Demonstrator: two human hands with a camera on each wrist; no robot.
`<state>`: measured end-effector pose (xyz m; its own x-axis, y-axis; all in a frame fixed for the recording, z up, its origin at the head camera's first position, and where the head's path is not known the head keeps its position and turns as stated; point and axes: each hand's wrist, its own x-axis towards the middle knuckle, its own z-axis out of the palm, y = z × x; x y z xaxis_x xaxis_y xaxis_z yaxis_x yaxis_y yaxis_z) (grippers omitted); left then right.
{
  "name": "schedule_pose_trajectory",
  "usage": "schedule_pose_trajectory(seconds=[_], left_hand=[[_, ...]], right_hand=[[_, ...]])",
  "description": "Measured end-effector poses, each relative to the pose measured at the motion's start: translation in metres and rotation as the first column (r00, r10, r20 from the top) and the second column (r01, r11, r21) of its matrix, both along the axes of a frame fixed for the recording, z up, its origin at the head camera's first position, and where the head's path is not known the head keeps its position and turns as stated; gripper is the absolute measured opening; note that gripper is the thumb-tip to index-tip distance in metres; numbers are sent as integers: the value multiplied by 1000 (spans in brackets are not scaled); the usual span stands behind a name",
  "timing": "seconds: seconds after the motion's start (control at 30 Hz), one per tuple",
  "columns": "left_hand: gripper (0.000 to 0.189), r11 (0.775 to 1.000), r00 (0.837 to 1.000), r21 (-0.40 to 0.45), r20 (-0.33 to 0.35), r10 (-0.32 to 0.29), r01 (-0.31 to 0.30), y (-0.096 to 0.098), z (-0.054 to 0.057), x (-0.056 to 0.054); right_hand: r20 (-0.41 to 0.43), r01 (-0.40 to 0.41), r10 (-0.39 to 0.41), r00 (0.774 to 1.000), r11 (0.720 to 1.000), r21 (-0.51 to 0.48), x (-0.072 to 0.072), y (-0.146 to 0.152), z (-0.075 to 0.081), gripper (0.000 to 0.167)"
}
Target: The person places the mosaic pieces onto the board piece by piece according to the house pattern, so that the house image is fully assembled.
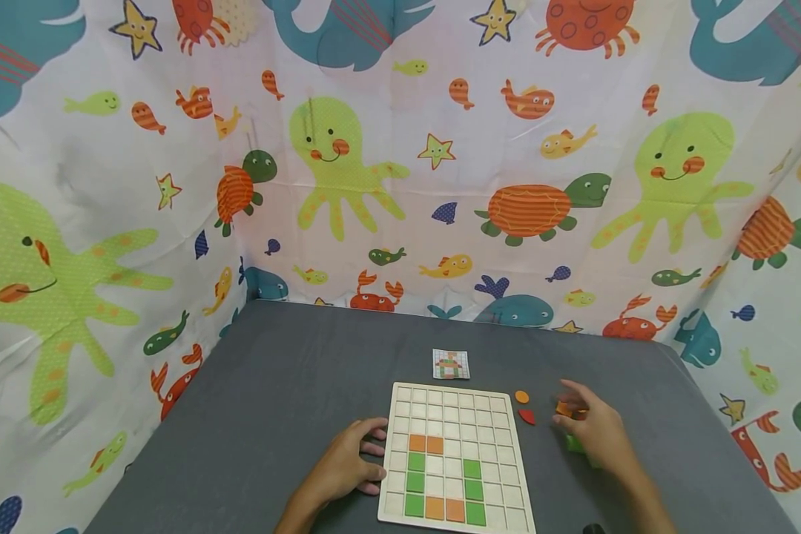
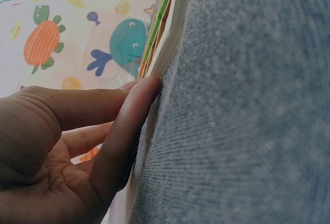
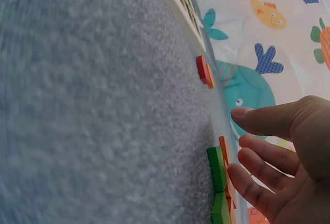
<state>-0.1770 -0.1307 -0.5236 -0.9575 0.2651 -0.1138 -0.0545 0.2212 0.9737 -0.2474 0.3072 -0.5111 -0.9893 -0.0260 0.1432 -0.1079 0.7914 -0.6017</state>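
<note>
A pale wooden grid board (image 1: 454, 408) lies on the grey table with orange squares (image 1: 426, 443) and green squares (image 1: 415, 482) set in its cells. My left hand (image 1: 347, 460) rests at the board's left edge, its thumb and fingers touching the rim; the left wrist view shows the fingertips against that edge. Over a loose group of orange pieces (image 1: 564, 409) and green pieces (image 1: 575, 444) hovers my right hand (image 1: 597, 430), which partly covers them. In the right wrist view its thumb and fingers are apart, holding nothing, beside the green blocks (image 3: 217, 170).
Between board and right hand lie an orange round piece (image 1: 521, 397) and a red curved piece (image 1: 526, 417). Behind the board is a small picture card (image 1: 450, 364) with a grid pattern. A sea-animal curtain (image 1: 387, 200) surrounds the table (image 1: 294, 371). Something dark (image 1: 593, 529) shows at the bottom edge.
</note>
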Motion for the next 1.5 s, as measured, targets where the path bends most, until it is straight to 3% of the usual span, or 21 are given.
schedule_pose_trajectory(seconds=[1.13,1.5], left_hand=[[82,1000,1000,1,1,-2,2,0,-1,0],[82,1000,1000,22,3,6,-6,0,-2,0]], right_hand=[[34,27,-31,999,995,97,-5,12,-9,64],[-36,6,-4,999,999,53,5,2,-2,66]])
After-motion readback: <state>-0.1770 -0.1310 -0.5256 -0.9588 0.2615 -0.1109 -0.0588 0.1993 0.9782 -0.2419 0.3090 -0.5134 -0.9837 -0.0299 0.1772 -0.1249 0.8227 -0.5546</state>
